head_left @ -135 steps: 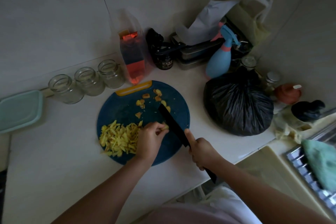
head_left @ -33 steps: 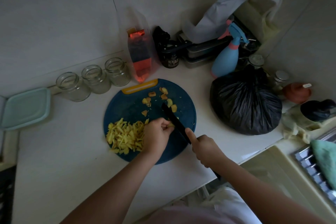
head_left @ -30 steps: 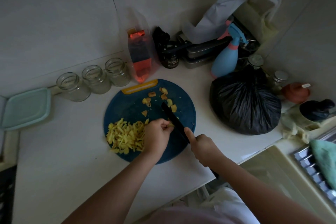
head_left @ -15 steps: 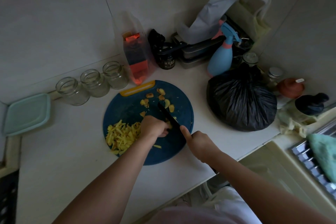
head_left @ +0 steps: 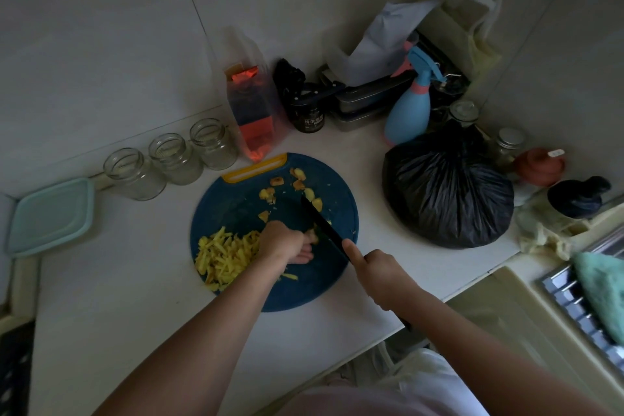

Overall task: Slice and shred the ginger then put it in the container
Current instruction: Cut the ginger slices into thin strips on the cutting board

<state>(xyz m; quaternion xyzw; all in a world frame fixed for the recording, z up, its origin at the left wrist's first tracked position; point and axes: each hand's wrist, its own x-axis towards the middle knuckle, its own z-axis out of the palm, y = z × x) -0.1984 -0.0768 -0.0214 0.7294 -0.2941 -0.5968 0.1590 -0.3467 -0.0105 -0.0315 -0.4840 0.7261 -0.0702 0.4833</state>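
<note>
Dim kitchen corner, seen from above.
Pale walls (head_left: 101, 27) with thin seams fill the upper frame and meet in a corner at the upper right. A white tabletop (head_left: 101, 297) runs below them, ending at the lower right beside a beige surface (head_left: 499, 307) and a ridged metal rack (head_left: 574, 304). The light is low.

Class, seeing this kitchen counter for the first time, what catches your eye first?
The round blue cutting board sits central, a bright yellow pile of shredded ginger on its left. Beside it, the left hand holds a ginger piece while the right hand grips a black knife.
</note>
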